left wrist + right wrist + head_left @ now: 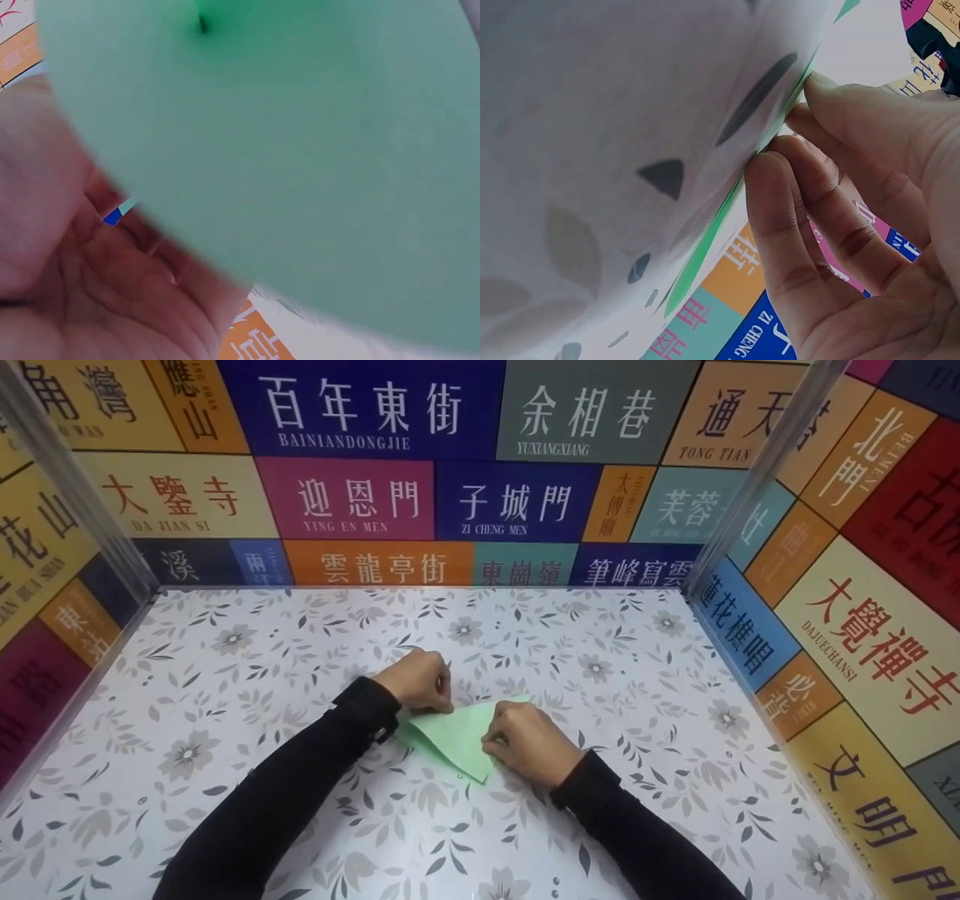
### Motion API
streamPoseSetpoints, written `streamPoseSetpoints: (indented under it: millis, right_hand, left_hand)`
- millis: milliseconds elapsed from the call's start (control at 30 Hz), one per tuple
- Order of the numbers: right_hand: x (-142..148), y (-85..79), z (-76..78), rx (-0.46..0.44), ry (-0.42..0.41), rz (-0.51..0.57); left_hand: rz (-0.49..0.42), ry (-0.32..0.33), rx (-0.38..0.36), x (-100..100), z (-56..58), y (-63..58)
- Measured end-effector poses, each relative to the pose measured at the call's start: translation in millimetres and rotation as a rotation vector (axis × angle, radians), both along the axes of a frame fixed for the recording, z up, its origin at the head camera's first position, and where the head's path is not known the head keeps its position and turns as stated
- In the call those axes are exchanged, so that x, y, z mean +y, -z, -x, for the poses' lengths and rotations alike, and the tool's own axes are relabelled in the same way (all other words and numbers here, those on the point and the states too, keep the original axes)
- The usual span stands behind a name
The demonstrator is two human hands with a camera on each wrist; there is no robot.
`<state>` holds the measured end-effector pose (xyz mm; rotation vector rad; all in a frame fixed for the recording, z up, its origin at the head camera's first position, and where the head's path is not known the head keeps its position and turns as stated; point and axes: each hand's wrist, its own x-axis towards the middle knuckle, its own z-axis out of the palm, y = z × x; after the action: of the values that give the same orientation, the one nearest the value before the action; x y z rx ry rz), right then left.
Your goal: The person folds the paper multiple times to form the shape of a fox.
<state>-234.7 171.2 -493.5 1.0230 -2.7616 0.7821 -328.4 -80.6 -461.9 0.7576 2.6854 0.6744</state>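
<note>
The green paper (454,731) lies folded on the flower-patterned desk (375,832), a darker layer showing under its lower left edge and one corner pointing towards the person. At the paper's upper left edge, the left hand (420,681) pinches it with curled fingers; the left wrist view hides those fingertips behind the sheet. At the paper's right edge, the right hand (531,739) has its grip together on it, thumb against fingers. Beyond the paper stands a wall (352,525) of coloured signs.
</note>
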Motion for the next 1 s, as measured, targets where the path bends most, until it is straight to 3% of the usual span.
streamPoseSetpoints:
  millis: [200, 433, 733, 1000]
  right_hand:
    - [0.6, -0.1, 0.3, 0.013, -0.002, 0.001]
    - [0.7, 0.3, 0.7, 0.014, -0.003, 0.004]
    - [-0.5, -0.6, -1.1, 0.018, 0.005, 0.013]
    - [-1.6, -0.3, -1.6, 0.007, 0.016, 0.014]
  left_hand:
    - [-0.012, 0.031, 0.013, -5.9, 0.8, 0.9]
    - [-0.016, 0.013, -0.026, -8.1, -0.7, -0.8]
    - [-0.021, 0.024, 0.019, -18.4, -2.6, 1.1]
    - [-0.054, 0.013, 0.005, -29.2, -3.2, 7.1]
